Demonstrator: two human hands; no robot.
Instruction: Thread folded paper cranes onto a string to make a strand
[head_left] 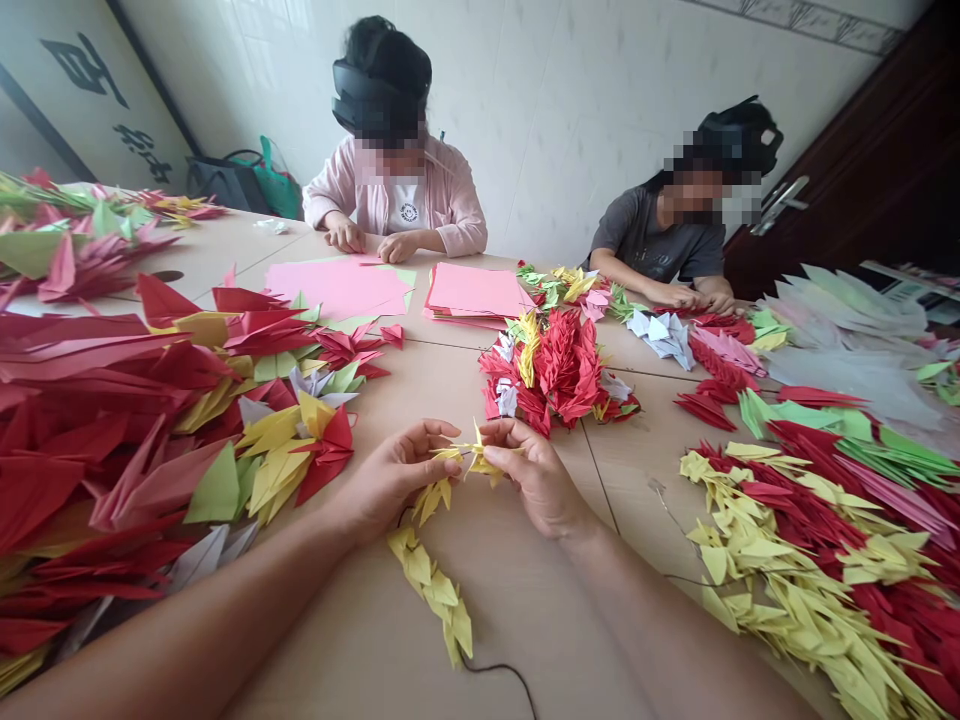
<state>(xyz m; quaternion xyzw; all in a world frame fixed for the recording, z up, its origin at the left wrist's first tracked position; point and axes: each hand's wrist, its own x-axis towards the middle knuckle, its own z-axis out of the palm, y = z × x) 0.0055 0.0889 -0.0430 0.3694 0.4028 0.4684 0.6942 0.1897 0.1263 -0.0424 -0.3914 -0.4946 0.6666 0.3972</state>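
Observation:
Over the middle of the table, my right hand (541,482) pinches a yellow folded paper crane (480,462) between thumb and fingers. My left hand (409,468) is closed just beside it, thumb and index finger on the end of a string of yellow paper cranes (431,580). Between the two hands runs a short thin line; whether it is needle or thread is too small to tell. From the left hand the string hangs down onto the table, where a dark cord (504,668) trails from its lower end.
Red, pink and yellow folded papers (150,400) are heaped at left. Strung cranes (795,590) lie at right. Ahead sit a red crane bundle (562,365) and pink paper sheets (480,290). Two people wearing headsets work across the table, one in a pink shirt (457,195).

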